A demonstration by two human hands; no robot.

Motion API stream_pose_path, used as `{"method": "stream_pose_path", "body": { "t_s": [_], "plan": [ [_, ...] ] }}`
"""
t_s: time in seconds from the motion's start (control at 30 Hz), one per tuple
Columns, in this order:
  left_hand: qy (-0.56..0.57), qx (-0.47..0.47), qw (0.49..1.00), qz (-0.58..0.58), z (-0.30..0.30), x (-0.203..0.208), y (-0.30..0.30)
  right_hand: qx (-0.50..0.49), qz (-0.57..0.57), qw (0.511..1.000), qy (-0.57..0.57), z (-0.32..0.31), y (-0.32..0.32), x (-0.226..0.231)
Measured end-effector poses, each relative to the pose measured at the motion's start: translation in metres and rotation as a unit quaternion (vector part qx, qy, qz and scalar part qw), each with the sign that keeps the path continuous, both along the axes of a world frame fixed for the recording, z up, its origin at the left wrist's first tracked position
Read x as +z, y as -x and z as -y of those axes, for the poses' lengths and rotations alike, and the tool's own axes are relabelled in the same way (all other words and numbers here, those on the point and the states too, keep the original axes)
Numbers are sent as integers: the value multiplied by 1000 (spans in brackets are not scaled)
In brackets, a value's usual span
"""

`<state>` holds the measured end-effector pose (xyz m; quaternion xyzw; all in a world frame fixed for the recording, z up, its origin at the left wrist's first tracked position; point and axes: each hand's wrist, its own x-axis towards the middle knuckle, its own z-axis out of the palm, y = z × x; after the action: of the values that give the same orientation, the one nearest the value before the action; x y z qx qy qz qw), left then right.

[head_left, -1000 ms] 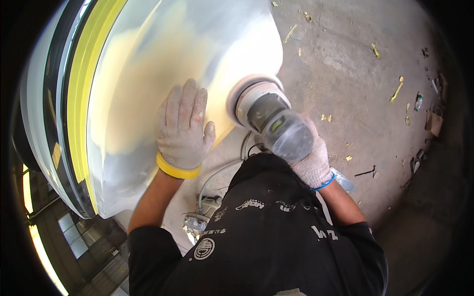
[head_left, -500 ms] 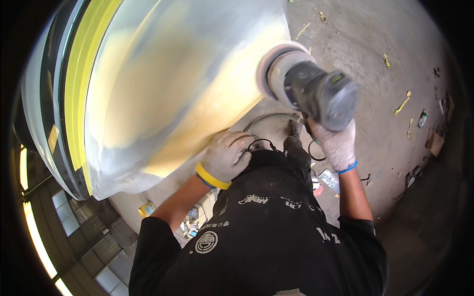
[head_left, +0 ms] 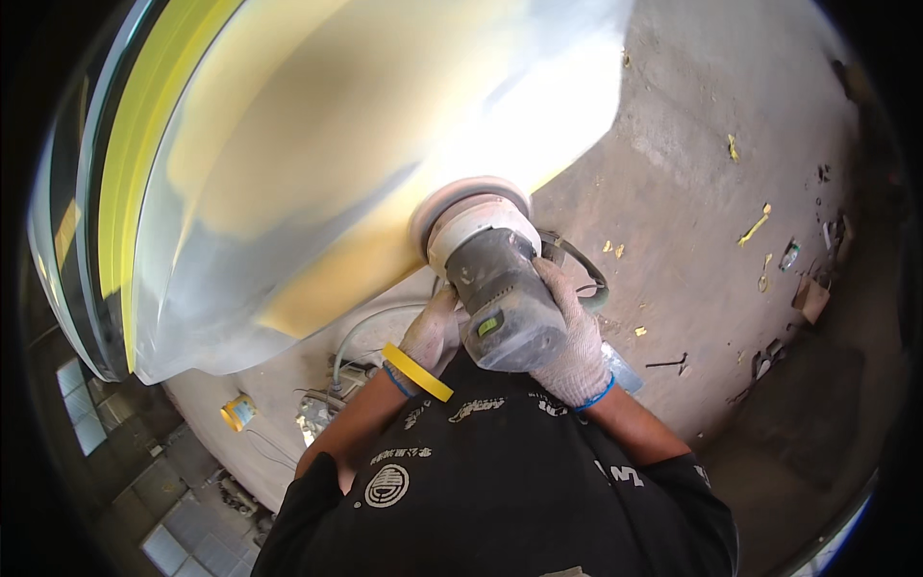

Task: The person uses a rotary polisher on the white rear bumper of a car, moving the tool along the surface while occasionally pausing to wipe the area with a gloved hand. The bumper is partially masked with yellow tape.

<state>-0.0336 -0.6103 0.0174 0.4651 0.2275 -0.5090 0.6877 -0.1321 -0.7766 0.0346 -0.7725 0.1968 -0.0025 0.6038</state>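
A dusty grey-and-black power sander (head_left: pixel 495 288) with a round pad is tilted against the lower edge of a large curved panel (head_left: pixel 327 135), patched with yellowish filler and grey primer. My right hand (head_left: pixel 574 351), in a pale knit glove, is wrapped round the sander's right side. On the other side, my gloved left hand (head_left: pixel 433 332) grips close by the sander's body, its fingertips hidden behind the tool. A yellow band (head_left: pixel 417 372) circles my left wrist, and blue cuffs edge both gloves. Yellow masking tape (head_left: pixel 154 144) runs down the panel's left border.
A hose (head_left: pixel 582 260) curves behind the sander over the concrete floor. At lower left stands a yellow tub (head_left: pixel 237 412). Tape scraps (head_left: pixel 756 224), a bottle (head_left: pixel 789 256) and a cardboard box (head_left: pixel 810 298) lie at the right.
The sander has swung left and down from the panel's right edge to in front of my body. My left hand has come up beside it, and my view has shifted.
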Motion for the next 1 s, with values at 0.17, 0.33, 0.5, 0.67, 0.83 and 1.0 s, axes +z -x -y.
{"method": "stream_pose_path", "body": {
  "t_s": [0.17, 0.33, 0.5, 0.67, 0.83, 1.0],
  "plan": [
    [75, 37, 996, 16, -62, -19, 20, 54, -8, 998, 41, -33, 2, 9],
    [122, 68, 990, 0, -121, -22, 31, 106, -16, 990, 92, -80, 2, 16],
    [116, 63, 991, 10, -130, -29, 29, 105, 19, 985, 137, -94, 3, 5],
    [94, -61, 989, 96, -82, -37, 5, -5, 7, 1000, 12, -62, -2, 1],
    [111, -127, 966, 195, 0, -29, -4, -75, -13, 996, 47, 5, 6, -19],
    [-138, -275, 700, 645, 41, 2, -19, -59, -18, 973, 223, 77, 10, -22]
  ]
}}
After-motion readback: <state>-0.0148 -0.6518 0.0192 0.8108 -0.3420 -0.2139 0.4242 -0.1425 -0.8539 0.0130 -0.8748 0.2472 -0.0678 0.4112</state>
